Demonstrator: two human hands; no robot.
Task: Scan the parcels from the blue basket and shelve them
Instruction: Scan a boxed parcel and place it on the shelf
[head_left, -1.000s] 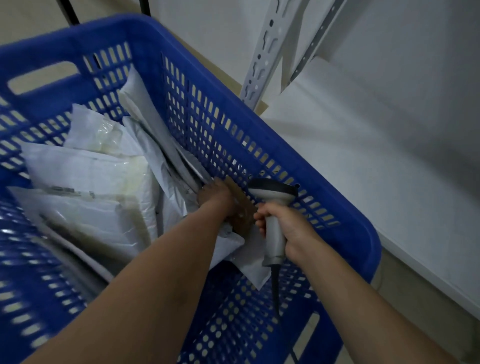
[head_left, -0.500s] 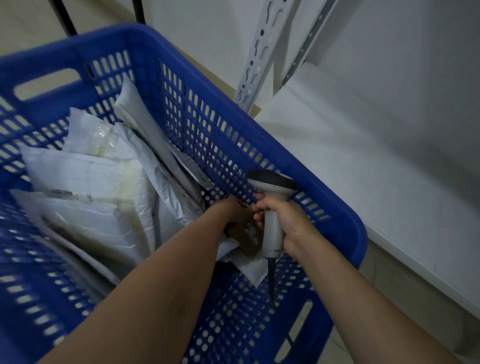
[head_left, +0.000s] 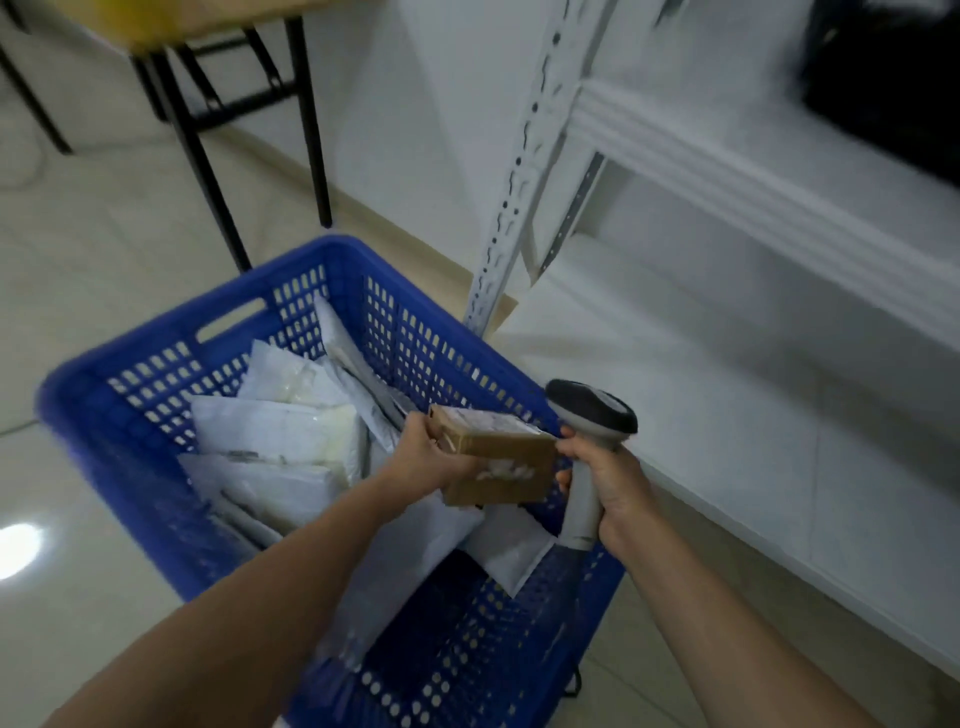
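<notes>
Cardboard box (head_left: 498, 460) up over the blue basket's (head_left: 156, 467) right rim!
Left hand (head_left: 431, 454) grips the taped brown box; right hand (head_left: 610, 480) wraps the grey scanner (head_left: 589, 452). Crinkled white mailers (head_left: 280, 441) fill the perforated plastic basket, on glossy tile floor (head_left: 93, 249) beside a white metal shelf (head_left: 753, 395).

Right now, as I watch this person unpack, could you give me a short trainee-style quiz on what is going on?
1. True or false: the left hand holds a brown box over the blue basket.
2. What does the right hand grip? A) a scanner B) a phone C) a roll of tape
3. What colour are most of the parcels lying in the basket?

Key: 1 true; 2 A; 3 white.
</notes>
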